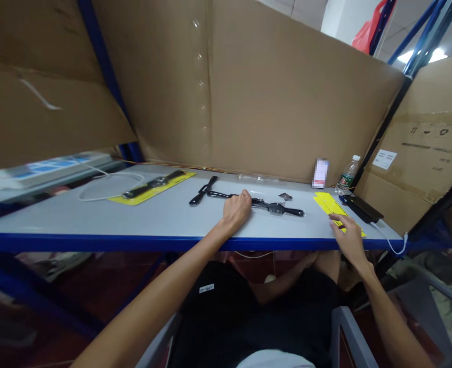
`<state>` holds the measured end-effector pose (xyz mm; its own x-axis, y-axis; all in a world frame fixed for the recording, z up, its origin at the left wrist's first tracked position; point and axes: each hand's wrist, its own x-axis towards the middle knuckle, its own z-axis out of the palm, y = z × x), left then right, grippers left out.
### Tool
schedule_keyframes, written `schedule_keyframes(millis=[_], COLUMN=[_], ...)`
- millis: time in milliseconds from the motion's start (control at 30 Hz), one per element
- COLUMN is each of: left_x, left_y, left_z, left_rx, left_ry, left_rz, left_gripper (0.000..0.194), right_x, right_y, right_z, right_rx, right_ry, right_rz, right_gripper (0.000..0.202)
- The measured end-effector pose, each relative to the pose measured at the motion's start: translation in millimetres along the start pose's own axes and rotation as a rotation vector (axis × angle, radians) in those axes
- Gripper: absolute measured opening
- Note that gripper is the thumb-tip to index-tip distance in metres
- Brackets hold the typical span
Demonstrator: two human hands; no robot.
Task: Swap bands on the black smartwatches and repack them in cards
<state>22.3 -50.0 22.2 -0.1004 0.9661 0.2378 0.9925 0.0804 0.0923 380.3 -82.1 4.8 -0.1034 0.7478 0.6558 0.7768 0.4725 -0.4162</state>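
Observation:
My left hand (pixel 236 208) is closed over a black two-handled tool that looks like a spokeshave (pixel 217 194), its middle hidden under my fingers. Just right of that hand lies a second black spokeshave (pixel 277 208), seemingly in clear wrapping. To the left, another black spokeshave (pixel 203 190) rests at a slant on the table. My right hand (pixel 347 233) is over the near end of some yellow cards (pixel 328 202), its fingers bent and apart, touching the top card. Behind the wrapped tool sits a small dark flat piece (pixel 286 196).
At the left, a black spokeshave (pixel 155 185) lies on a yellow card (pixel 137 198), beside a white cable (pixel 95 197). A phone (pixel 320 174), a bottle (pixel 348 175) and a dark case (pixel 362 208) stand at the right. Cardboard (pixel 268 97) walls the grey table (pixel 164 220).

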Motion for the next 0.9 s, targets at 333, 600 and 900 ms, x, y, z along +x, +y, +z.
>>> schedule_keyframes(millis=[333,600,900], left_x=[-2.4,-2.5,-2.4], left_y=[1.3,2.4,0.6], left_z=[1.8,1.4,0.5], left_rx=[0.053,0.027,0.003], left_ry=[0.026,0.027,0.008], left_rz=[-0.018,-0.039,-0.049], left_gripper=[0.046,0.043,0.042], right_x=[46.2,59.8,68.6], right_y=[-27.5,-1.5,2.9], right_z=[86.7,109.7,99.7], right_rx=[-0.133,0.010,0.381], right_ry=[-0.089,-0.077,-0.191], right_rz=[0.013,0.128,0.333], right_gripper=[0.058,0.072,0.054])
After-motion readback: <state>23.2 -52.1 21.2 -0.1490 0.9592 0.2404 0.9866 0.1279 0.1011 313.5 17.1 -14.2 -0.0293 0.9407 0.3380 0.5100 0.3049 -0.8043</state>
